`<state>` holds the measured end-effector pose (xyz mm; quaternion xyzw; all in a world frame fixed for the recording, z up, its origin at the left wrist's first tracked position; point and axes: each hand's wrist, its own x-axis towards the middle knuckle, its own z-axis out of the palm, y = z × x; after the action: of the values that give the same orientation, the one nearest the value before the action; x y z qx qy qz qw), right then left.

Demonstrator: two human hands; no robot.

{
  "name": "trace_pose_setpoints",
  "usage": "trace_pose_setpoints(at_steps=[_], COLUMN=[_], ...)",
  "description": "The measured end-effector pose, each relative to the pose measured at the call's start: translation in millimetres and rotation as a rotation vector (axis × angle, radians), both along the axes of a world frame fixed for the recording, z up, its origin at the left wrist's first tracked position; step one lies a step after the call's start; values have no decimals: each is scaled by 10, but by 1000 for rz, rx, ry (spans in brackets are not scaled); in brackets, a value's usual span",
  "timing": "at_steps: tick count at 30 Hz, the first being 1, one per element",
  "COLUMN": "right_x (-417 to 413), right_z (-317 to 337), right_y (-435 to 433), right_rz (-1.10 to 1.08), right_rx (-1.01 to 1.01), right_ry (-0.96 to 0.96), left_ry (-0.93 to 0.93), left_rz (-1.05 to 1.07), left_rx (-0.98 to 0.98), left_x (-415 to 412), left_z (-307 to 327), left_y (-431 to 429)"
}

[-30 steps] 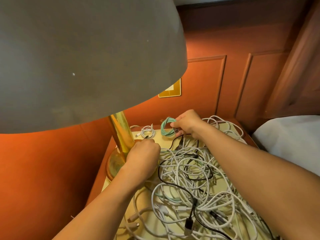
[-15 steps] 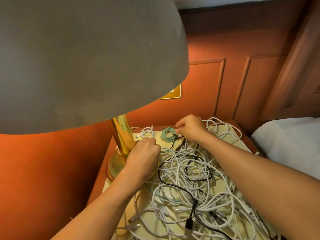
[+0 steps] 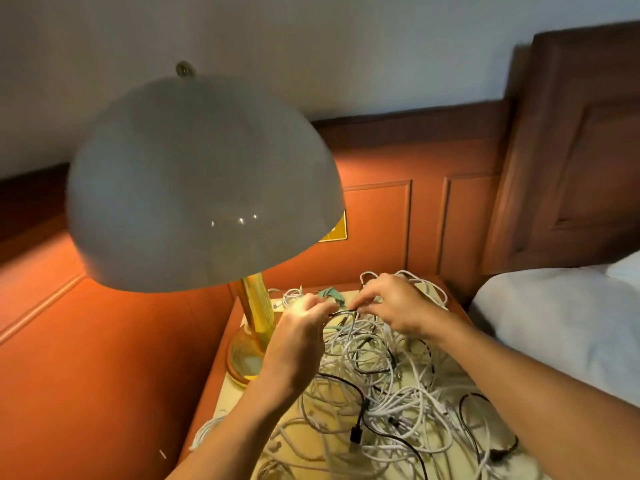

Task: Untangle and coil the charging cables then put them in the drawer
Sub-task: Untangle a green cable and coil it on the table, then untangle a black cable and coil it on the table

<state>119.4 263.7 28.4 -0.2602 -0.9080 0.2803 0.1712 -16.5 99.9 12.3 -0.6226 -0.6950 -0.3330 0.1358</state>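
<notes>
Both hands over the far half of the desk, close together above a tangled heap of cables. Left hand with fingers curled, thumb and forefinger pinched on a black cable that runs across to the right hand. Right grip likewise narrowed to a pinch at the fingertips, apparently on the same black strand, though motion blur there leaves the contact uncertain. Short stretch of black cable taut between the 2 grips, raised just above the heap.

Heap mostly white cables, with a few black ones looped through, spread over most of the desk top from the hands back toward the near edge. Black plug lying on the near part of the heap. Green coiled cable flat on the desk beyond the hands, just beside a small white coiled cable near the lamp stem.

Brass lamp at the desk's left rear corner, its grey dome shade overhanging the left side of the view. White bedding to the right of the desk, wood-panelled wall behind.
</notes>
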Motion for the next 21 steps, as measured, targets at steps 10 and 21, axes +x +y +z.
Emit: trace_pose_setpoints(at_steps=[10,21], right_x=[384,474], right_z=[407,611], right_y=[-272,-398], right_rz=[79,197], right_rx=[310,316], right_ry=[116,231], left_ry=[-343,-783], left_rz=[62,-77], left_rx=[26,-77], left_x=[259,414], left_z=[198,501], left_y=[-233,-407])
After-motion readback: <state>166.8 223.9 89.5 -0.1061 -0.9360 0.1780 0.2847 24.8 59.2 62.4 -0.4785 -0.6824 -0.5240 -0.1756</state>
